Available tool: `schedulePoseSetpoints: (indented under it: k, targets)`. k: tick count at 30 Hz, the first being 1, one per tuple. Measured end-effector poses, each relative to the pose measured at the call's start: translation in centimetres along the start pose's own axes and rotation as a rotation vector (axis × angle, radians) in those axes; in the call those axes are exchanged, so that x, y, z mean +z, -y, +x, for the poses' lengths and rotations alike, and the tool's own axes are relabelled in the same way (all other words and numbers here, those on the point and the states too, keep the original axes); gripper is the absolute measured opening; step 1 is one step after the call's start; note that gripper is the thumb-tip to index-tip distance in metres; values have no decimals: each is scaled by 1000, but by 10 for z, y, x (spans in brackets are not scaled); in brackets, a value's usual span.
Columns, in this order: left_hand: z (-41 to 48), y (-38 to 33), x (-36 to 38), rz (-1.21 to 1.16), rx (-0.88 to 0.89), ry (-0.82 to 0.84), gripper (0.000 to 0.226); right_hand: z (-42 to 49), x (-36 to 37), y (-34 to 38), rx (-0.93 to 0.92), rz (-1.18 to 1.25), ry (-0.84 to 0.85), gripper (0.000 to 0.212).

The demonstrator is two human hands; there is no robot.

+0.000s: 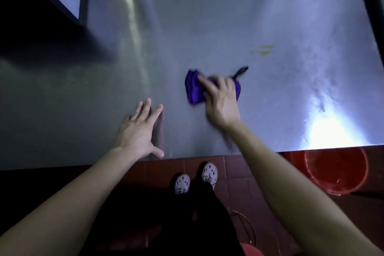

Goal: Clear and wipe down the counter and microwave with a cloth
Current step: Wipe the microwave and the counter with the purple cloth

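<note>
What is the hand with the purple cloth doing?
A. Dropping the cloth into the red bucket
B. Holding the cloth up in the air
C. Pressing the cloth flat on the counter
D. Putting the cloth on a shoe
C. The right hand lies on top of the purple cloth, pushing it down on the grey counter, while the left hand rests flat and empty beside it.

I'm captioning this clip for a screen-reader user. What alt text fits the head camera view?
Seen from above, a person's right hand presses a purple cloth onto a grey metal counter, while the left hand lies flat, fingers spread, near its front edge. A yellow smear sits beyond the cloth; a red bucket stands on the floor below.
</note>
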State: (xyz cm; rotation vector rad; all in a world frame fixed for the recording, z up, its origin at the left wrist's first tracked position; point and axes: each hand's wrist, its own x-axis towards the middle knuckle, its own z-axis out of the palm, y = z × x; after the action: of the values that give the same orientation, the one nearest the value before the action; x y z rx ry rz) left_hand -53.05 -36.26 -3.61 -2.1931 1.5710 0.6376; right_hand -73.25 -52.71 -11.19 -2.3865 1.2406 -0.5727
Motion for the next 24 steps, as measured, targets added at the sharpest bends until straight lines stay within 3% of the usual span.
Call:
schedulePoseSetpoints:
  k: [3, 6, 11, 15, 16, 20, 22, 24]
  targets:
    - [0, 1, 0, 5, 5, -3, 167, -103, -12, 31, -111, 68, 137, 55]
    - [-1, 4, -1, 20, 25, -12, 166, -132, -28, 15, -134, 25, 157, 47]
    - [-22, 24, -1, -100, 104, -57, 149, -118, -47, -43, 392, -109, -223, 45]
    - [-55, 83, 24, -109, 58, -118, 142, -109, 11, 38, 813, -91, -453, 49]
    - [-62, 99, 32, -106, 37, -118, 143, -110, 35, 78, 778, -78, -431, 51]
    - [-73, 146, 54, -41, -4, -80, 142, -127, 99, 209, 265, -40, -83, 56]
    - [-74, 150, 61, -28, 16, -89, 135, -130, 95, 197, 135, -11, -54, 54]
    - [-73, 149, 66, 1, 24, -133, 126, -134, 73, 152, 145, -46, -86, 52]
